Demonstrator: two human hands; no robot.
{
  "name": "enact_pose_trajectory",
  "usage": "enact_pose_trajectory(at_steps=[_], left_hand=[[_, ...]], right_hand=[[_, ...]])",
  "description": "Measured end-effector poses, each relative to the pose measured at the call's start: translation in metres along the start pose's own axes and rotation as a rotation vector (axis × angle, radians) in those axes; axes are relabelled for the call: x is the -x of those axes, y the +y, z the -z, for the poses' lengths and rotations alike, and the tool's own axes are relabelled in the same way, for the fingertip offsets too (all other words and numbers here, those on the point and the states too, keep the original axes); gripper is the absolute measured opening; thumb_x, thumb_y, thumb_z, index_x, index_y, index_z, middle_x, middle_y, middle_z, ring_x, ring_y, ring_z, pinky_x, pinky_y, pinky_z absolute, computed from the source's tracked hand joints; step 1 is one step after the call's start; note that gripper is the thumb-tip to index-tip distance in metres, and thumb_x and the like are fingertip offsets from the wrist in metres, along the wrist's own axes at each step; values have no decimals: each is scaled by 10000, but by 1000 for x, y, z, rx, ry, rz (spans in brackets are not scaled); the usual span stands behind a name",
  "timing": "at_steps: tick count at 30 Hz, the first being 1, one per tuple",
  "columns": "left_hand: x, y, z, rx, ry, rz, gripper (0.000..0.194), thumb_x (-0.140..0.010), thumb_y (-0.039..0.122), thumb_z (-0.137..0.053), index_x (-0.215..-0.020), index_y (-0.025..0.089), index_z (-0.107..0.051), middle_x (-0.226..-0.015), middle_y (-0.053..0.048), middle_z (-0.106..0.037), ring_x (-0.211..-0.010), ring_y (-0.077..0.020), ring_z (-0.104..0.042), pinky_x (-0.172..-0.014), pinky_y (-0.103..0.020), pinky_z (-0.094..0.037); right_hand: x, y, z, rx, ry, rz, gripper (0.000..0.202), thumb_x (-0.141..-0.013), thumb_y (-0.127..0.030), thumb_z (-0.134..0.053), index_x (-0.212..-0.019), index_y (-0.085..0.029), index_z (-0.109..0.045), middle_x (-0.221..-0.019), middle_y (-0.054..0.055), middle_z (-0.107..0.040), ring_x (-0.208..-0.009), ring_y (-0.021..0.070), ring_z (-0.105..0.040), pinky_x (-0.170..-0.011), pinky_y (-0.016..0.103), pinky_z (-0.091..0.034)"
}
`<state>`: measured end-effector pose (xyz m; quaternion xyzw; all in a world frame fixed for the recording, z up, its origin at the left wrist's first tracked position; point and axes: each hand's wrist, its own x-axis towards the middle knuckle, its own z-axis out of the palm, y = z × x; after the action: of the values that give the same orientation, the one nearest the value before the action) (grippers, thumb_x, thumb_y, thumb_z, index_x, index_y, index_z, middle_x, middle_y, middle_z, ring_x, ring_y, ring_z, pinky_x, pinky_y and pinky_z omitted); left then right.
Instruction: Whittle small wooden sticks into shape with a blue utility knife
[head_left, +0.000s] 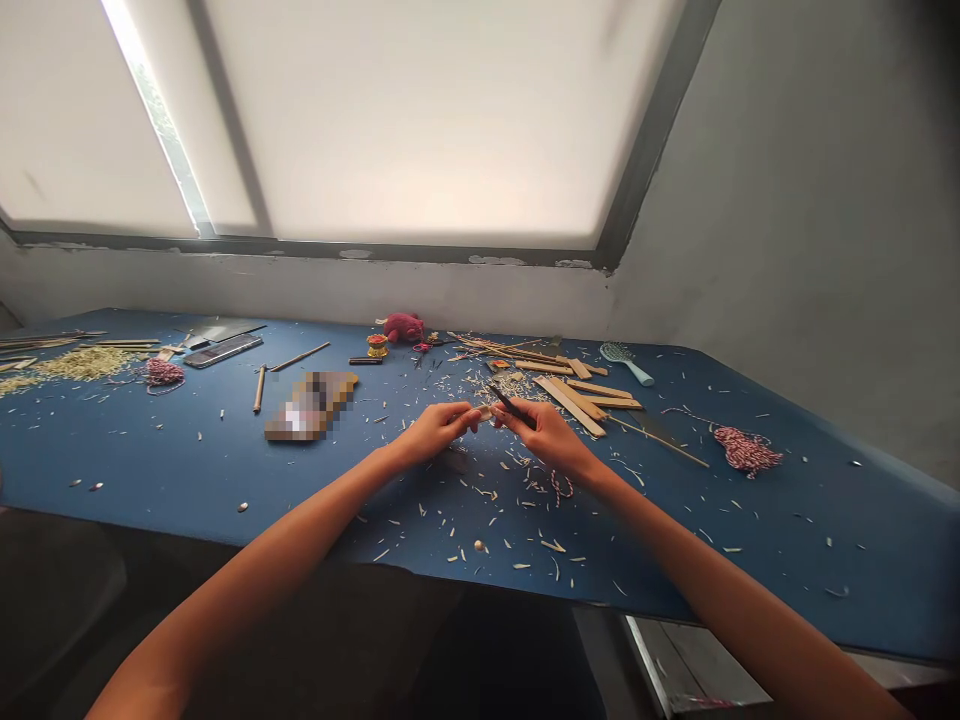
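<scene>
Near the middle of the blue table (172, 470), my left hand (441, 430) pinches one end of a small pale wooden piece (486, 412). My right hand (536, 428) is closed round a dark slim tool (511, 406), its tip pointing up and left beside the piece. The fingertips of both hands nearly meet at the piece, a little above the table. Pale shavings (491, 493) lie scattered beneath and in front of my hands. Just right of my right hand are several flat wooden strips (571, 405).
Red-and-white string bundles lie at right (746, 449) and left (164, 373). A mint hairbrush (628, 364), a red plush toy (403, 327), a phone (223, 350), a blurred packet (311, 407) and a shavings pile (94, 366) are also on the table.
</scene>
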<state>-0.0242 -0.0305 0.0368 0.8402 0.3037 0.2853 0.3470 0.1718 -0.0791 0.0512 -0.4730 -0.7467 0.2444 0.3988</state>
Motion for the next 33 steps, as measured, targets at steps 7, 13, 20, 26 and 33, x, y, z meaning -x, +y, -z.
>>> enact_pose_trajectory(at_steps=[7,13,20,26,33], left_hand=[[2,3,-6,-312,119,-80,423,-915,485,-301,-849,173,-578,-709,-19,-578,-633,-128,-498,-591,-227,-320],[4,12,-10,-537,245,-158,384,-927,458,-301,-855,190,-567,-803,-47,-615,-671,-143,-548,-570,-233,-283],[2,8,-8,-323,283,-86,389,-921,460,-315,-815,174,-556,-647,8,-525,-576,-101,-426,-559,-209,-284],[1,1,-3,-139,229,-47,450,-902,494,-327,-816,142,-594,-603,25,-484,-562,-91,-384,-549,-193,-298],[1,-2,1,-169,176,-84,417,-906,462,-347,-831,143,-604,-657,10,-556,-587,-94,-428,-575,-198,-320]], right_hand=[[4,-1,-13,174,124,12,272,-891,-382,-390,-851,-184,-572,-812,59,-605,-721,176,-527,-661,302,-365],[3,-2,-15,-29,189,-96,313,-846,-463,-455,-819,-174,-572,-763,46,-590,-693,168,-508,-627,289,-368],[3,-6,-9,-210,129,-128,418,-816,-547,-469,-900,-164,-616,-638,-1,-498,-549,110,-397,-506,256,-310],[2,-6,-6,-232,66,-98,431,-793,-497,-533,-1067,-181,-640,-857,48,-635,-748,159,-548,-661,289,-408],[0,2,-5,-142,20,-60,404,-823,-462,-517,-1097,-187,-631,-911,54,-660,-867,192,-589,-784,330,-424]])
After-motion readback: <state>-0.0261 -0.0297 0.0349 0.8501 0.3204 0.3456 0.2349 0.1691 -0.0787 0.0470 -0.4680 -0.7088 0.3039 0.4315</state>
